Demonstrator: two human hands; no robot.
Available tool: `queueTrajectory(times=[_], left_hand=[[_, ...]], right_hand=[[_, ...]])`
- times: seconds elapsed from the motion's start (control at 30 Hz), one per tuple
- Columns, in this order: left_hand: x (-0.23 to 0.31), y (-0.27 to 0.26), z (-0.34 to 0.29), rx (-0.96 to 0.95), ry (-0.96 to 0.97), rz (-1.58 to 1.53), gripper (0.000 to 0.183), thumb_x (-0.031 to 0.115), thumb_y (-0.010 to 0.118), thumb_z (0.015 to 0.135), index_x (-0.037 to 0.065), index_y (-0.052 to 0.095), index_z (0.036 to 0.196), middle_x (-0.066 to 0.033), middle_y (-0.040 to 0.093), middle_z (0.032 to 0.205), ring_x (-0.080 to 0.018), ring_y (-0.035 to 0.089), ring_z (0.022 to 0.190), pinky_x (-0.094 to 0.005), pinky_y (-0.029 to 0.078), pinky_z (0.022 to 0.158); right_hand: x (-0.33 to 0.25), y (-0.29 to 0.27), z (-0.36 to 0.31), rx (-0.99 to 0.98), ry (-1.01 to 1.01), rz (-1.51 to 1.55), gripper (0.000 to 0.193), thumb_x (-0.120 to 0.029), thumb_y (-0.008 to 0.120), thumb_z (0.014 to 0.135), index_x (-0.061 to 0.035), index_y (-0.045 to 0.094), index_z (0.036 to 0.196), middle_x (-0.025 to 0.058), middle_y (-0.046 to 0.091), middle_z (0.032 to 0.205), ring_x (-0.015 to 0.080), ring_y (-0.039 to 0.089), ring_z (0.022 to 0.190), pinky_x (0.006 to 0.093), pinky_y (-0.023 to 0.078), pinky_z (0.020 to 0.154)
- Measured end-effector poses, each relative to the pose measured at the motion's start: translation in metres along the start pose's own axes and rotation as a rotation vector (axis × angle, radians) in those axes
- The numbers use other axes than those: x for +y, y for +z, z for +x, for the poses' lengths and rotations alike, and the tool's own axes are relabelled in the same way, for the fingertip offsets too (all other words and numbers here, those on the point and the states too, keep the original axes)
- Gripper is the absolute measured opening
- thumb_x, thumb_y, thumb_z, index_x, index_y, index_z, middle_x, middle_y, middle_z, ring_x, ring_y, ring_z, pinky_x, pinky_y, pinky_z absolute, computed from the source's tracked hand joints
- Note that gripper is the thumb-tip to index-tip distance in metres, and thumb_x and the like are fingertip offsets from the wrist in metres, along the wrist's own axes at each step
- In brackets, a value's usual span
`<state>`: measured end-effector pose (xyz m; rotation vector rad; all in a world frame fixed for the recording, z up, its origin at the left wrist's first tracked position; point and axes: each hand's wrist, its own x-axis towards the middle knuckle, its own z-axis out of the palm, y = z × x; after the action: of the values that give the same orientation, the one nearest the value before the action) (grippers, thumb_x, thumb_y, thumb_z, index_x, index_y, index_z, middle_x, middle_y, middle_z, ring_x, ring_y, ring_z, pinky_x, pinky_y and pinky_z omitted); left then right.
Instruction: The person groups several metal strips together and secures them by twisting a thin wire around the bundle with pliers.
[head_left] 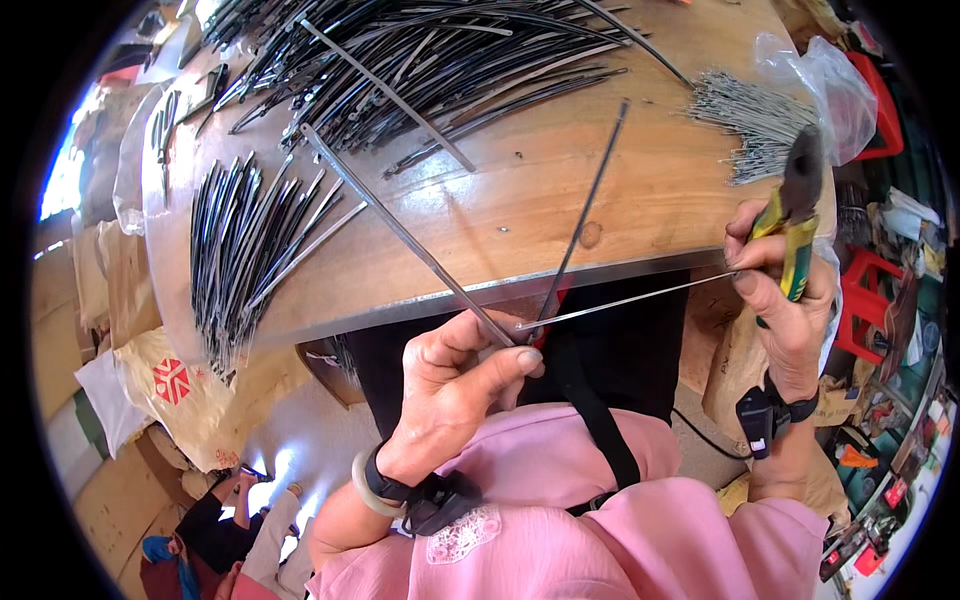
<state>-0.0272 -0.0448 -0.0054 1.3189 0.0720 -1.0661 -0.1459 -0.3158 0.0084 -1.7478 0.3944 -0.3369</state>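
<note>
Just off the table's near edge, my left hand [455, 375] is closed, pinching the lower ends of a long grey metal strip [400, 233] and a darker one [588, 205]. The two strips spread upward in a V. A thin silvery rod [630, 299] runs from this joint to my right hand [795, 310], whose thumb and fingertip pinch its far end. Pliers [797, 245] with yellow and green handles also sit in my right hand, dark jaws pointing up. Whether the rod is fastened at the joint is hard to make out.
A wooden table [470, 205] bears a large heap of dark metal strips [420, 70] at the back. A smaller bundle [245, 240] lies left, and thin silvery rods [750, 115] lie right. Red stools [862, 305] stand at right; another person [205, 535] is at lower left.
</note>
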Motion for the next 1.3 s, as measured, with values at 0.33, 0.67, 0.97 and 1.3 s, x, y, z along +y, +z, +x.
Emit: queueTrajectory(times=[0.33,0.67,0.97,1.3], left_hand=[[0.005,-0.005,0.003,-0.06,-0.079,0.212,0.005,-0.004,0.068,0.084,-0.004,0.063,0.082,0.001,0.059,0.066,-0.0033,0.047,0.056,-0.0213,0.038,0.05],[-0.001,-0.016,-0.009,-0.133,-0.096,0.203,0.043,-0.007,0.058,0.089,0.0,0.056,0.131,-0.0026,0.066,0.085,-0.005,0.054,0.066,-0.0193,0.039,0.052],[0.033,-0.04,0.014,-0.427,-0.063,0.201,0.03,-0.003,0.058,0.092,-0.002,0.063,0.122,-0.0094,0.067,0.107,-0.0151,0.064,0.089,-0.0269,0.051,0.078],[0.013,-0.001,0.009,-0.118,-0.305,-0.29,0.011,0.01,0.06,0.094,-0.001,0.06,0.097,-0.0046,0.055,0.068,-0.0113,0.046,0.049,-0.0248,0.033,0.044]], right_hand=[[-0.031,0.045,0.045,-0.392,-0.56,-0.687,0.032,-0.009,0.075,0.06,-0.0009,0.064,0.089,0.013,0.06,0.102,0.0292,0.059,0.094,0.0436,0.042,0.09],[-0.008,0.063,0.052,-0.504,-0.548,-0.649,0.035,-0.005,0.074,0.053,-0.0022,0.063,0.086,0.0095,0.058,0.102,0.0329,0.053,0.086,0.0458,0.04,0.084],[-0.023,0.07,0.045,-0.482,-0.583,-0.558,0.029,-0.001,0.066,0.052,0.0015,0.061,0.081,0.0127,0.058,0.099,0.0316,0.053,0.083,0.0456,0.039,0.082],[-0.019,0.077,0.042,-0.386,-0.654,-0.683,0.027,-0.007,0.069,0.056,0.0013,0.062,0.08,0.0132,0.059,0.103,0.0307,0.056,0.095,0.0497,0.038,0.087]])
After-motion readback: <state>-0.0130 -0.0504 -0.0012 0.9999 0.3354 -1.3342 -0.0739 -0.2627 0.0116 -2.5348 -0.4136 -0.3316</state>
